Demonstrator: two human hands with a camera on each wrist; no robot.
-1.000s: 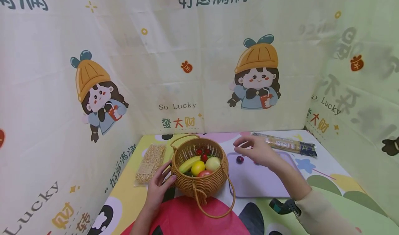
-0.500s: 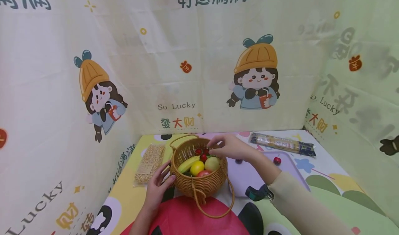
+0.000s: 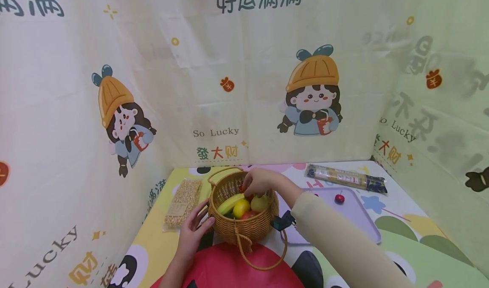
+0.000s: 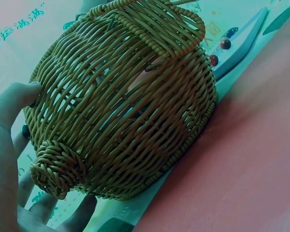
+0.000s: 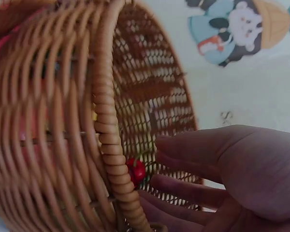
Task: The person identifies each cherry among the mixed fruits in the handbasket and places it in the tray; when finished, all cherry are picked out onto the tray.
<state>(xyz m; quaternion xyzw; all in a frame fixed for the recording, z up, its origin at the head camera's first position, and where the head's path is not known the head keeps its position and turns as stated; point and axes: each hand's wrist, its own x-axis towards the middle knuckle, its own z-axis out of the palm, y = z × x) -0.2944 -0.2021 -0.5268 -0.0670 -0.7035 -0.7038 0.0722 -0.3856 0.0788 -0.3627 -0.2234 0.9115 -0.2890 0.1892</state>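
My left hand point(image 3: 192, 232) rests against the left side of a wicker basket point(image 3: 242, 228). In the left wrist view its thumb touches the weave and the other fingers spread around a woven knob. My right hand point(image 3: 261, 182) reaches over the basket's right rim, fingertips down among the fruit. There lie a banana point(image 3: 231, 204), a lemon point(image 3: 241, 208), a pale green round fruit point(image 3: 259, 204) and a red one point(image 3: 249, 214). In the right wrist view a red cherry point(image 5: 137, 170) has its stem right at my fingertips; I cannot tell whether they pinch it.
A lilac tray point(image 3: 359, 226) with a cherry point(image 3: 339, 198) on it stands to the right, partly behind my right arm. Behind it lies a long packet point(image 3: 345, 178). A clear bag of grain point(image 3: 183, 203) is left of the basket, whose rope handle point(image 3: 263, 269) hangs in front.
My right hand has moved left from above the tray and down into the basket among the fruit. My left hand has stayed at the basket's side.
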